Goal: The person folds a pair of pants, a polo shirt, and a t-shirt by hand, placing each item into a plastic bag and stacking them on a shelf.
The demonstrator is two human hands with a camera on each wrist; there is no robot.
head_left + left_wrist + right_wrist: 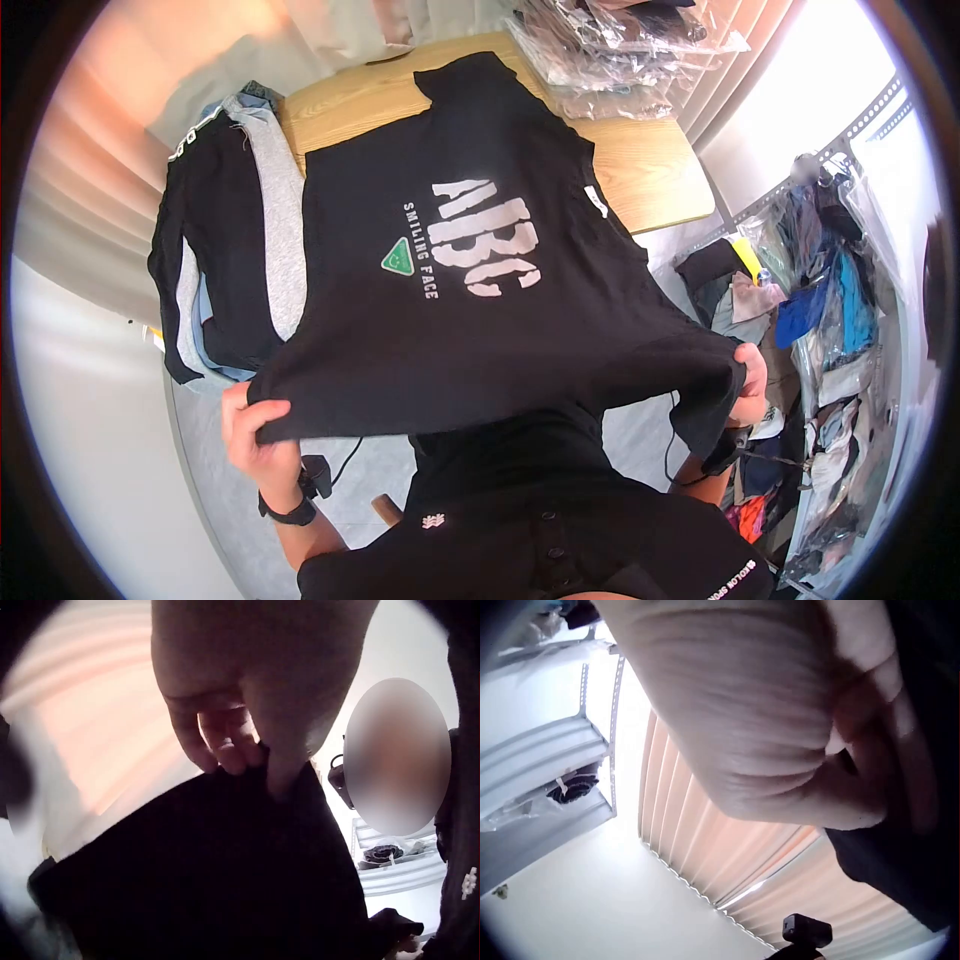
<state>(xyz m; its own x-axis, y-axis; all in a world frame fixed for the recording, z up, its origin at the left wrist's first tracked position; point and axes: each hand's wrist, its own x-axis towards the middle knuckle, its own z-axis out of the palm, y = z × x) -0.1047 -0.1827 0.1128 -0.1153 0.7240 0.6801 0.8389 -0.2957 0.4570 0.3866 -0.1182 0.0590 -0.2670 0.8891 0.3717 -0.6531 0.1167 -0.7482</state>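
A black T-shirt (360, 330) with white "ABC SMILING FACE" lettering and a green triangle is spread sideways, its far part over a wooden table and its neck label towards the right. At the near left corner, by the hem, my left hand (258, 430) pinches the cloth between thumb and fingers. My right hand (752, 385) grips the near right part, where the sleeve hangs down. In the left wrist view the dark cloth (202, 862) hangs from the fingers. The right wrist view shows the right hand (742, 712) with fingers curled on the cloth, fingertips partly hidden.
Black, grey and blue garments (215, 230) drape over the left side of the wooden table (660, 180). Clear-bagged clothes (620, 60) are piled at its back. A metal shelf (860, 125) with packed clothes stands on the right. Curtains (130, 170) hang behind.
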